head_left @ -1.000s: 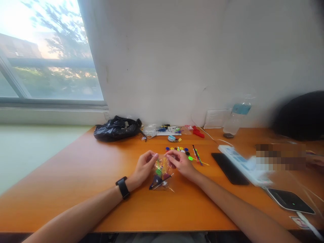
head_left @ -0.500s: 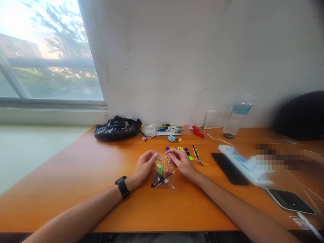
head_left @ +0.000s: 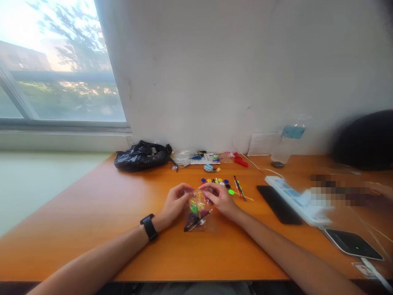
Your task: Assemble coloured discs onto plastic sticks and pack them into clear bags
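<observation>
A clear plastic bag (head_left: pixel 200 221) hangs between my hands, with small green, purple, yellow and dark plastic pieces inside. My left hand (head_left: pixel 176 203) pinches its upper left edge. At the upper right edge, my right hand (head_left: pixel 221 200) is closed on the same bag. The fingertips of both hands are close together at the bag's top. Just beyond my right hand lie several small coloured discs (head_left: pixel 226 181) and a group of thin coloured sticks (head_left: pixel 239 188).
A black plastic bag (head_left: pixel 143 157) sits at the back left. Red pieces (head_left: pixel 240 160) and a small round tin (head_left: pixel 208 168) lie by the wall. On the right are a black phone (head_left: pixel 278 204), a white power strip (head_left: pixel 294 200), a bottle (head_left: pixel 285 143) and another person's hand (head_left: pixel 380 189).
My fingertips have come closer together at the top of the bag. The bag's lower end hangs slightly lower.
</observation>
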Demonstrator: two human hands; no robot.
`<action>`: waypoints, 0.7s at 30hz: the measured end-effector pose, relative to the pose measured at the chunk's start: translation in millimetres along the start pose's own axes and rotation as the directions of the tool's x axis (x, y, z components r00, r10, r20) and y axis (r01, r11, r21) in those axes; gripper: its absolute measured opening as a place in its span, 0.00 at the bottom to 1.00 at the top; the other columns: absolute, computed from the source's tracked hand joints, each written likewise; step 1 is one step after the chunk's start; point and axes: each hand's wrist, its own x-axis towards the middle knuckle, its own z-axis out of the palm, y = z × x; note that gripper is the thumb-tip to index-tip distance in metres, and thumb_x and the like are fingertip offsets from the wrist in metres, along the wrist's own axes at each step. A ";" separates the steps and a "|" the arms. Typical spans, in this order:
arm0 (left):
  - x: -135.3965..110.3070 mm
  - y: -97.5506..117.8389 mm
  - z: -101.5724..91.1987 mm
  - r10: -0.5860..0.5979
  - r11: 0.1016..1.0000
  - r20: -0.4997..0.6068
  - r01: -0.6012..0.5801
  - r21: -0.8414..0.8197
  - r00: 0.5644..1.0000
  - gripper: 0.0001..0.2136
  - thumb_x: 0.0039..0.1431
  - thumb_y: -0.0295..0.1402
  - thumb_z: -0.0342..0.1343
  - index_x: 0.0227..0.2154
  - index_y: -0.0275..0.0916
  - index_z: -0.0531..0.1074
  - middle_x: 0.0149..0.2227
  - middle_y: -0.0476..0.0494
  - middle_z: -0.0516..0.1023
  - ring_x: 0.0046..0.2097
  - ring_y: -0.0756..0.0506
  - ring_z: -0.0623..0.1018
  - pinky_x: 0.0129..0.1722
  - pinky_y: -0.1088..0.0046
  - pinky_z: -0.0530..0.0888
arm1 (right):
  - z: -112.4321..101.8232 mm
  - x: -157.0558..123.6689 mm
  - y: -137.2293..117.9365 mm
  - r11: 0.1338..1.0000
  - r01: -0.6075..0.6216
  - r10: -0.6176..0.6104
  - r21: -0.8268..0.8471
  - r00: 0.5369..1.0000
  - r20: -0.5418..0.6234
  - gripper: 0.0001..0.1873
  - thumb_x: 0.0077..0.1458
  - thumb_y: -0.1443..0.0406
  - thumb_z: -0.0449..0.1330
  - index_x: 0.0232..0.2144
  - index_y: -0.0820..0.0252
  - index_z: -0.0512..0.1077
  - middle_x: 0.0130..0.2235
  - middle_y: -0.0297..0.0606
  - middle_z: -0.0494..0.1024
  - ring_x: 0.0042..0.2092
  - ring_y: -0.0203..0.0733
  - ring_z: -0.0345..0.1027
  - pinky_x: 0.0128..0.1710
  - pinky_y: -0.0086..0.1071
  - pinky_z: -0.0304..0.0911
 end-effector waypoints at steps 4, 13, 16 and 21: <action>-1.0 2.1 0.5 -0.001 0.999 -0.034 0.000 -0.045 0.999 0.11 0.58 0.40 0.65 0.36 0.37 0.79 0.36 0.44 0.81 0.38 0.45 0.78 0.39 0.72 0.74 | -0.5 0.0 -2.6 0.998 -0.067 0.066 0.010 0.995 0.080 0.16 0.59 0.54 0.64 0.45 0.55 0.78 0.31 0.34 0.76 0.29 0.39 0.66 0.28 0.31 0.61; 3.5 -4.9 3.1 0.052 0.996 -0.111 -0.060 -0.066 0.992 0.17 0.63 0.50 0.62 0.42 0.40 0.77 0.38 0.43 0.79 0.38 0.44 0.78 0.38 0.70 0.75 | 0.4 1.1 -0.7 0.999 -0.043 0.044 -0.006 0.998 0.052 0.19 0.62 0.49 0.62 0.39 0.58 0.77 0.27 0.32 0.73 0.25 0.37 0.63 0.26 0.30 0.58; 4.1 -5.9 0.7 0.107 0.993 -0.169 -0.112 -0.021 0.980 0.18 0.65 0.49 0.59 0.48 0.41 0.74 0.46 0.41 0.79 0.43 0.43 0.78 0.43 0.68 0.75 | -3.5 3.8 -1.5 0.997 -0.059 0.063 0.059 0.996 -0.064 0.21 0.61 0.47 0.62 0.41 0.58 0.76 0.28 0.32 0.74 0.23 0.36 0.64 0.25 0.31 0.60; 1.4 -4.4 -3.2 0.237 0.966 -0.209 -0.208 0.151 0.949 0.16 0.68 0.46 0.56 0.50 0.41 0.72 0.52 0.39 0.76 0.49 0.42 0.75 0.51 0.66 0.70 | -17.0 10.5 -6.8 0.973 -0.064 0.112 0.222 0.971 -0.211 0.21 0.58 0.49 0.64 0.44 0.58 0.74 0.27 0.31 0.74 0.27 0.39 0.71 0.28 0.30 0.64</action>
